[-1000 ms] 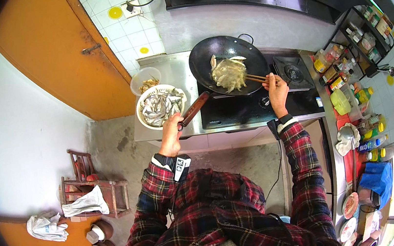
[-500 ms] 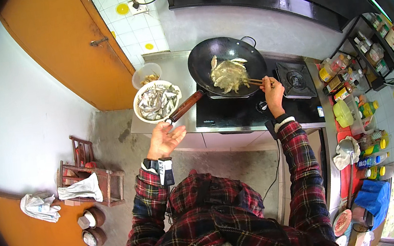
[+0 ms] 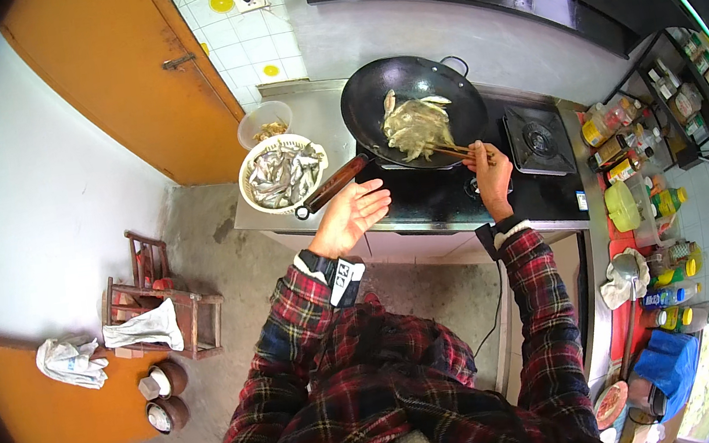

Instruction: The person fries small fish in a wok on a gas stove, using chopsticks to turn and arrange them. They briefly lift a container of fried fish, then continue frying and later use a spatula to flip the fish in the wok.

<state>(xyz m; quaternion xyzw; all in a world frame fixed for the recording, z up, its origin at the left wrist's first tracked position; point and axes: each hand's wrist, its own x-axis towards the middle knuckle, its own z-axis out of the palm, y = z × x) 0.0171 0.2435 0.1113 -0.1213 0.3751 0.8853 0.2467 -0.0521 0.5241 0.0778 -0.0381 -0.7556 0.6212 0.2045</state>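
My right hand (image 3: 491, 176) grips a pair of wooden chopsticks (image 3: 455, 152), their tips among the small fish (image 3: 416, 128) frying in a black wok (image 3: 366, 100). The wok sits on the left burner of a black gas stove (image 3: 423, 202), with its wooden handle (image 3: 337, 185) pointing toward me. My left hand (image 3: 354, 219) is open, palm up and fingers stretched out, just below and right of the handle's end, holding nothing. Left of the handle, a cream plastic basket (image 3: 251, 197) holds many silvery raw fish (image 3: 283, 177).
Behind the basket stands a clear bowl (image 3: 277, 111) with brownish pieces in it. A second burner (image 3: 538, 141) lies right of the wok. Several bottles (image 3: 669, 200), a yellow-green container (image 3: 621, 205) and a ladle (image 3: 626, 272) on a cloth line the right counter. Wooden chairs (image 3: 195, 325) stand at the left.
My left hand has moved right, away from the end of the wok handle. My right hand still holds the chopsticks in the fish, and the mass of fish has shifted slightly.
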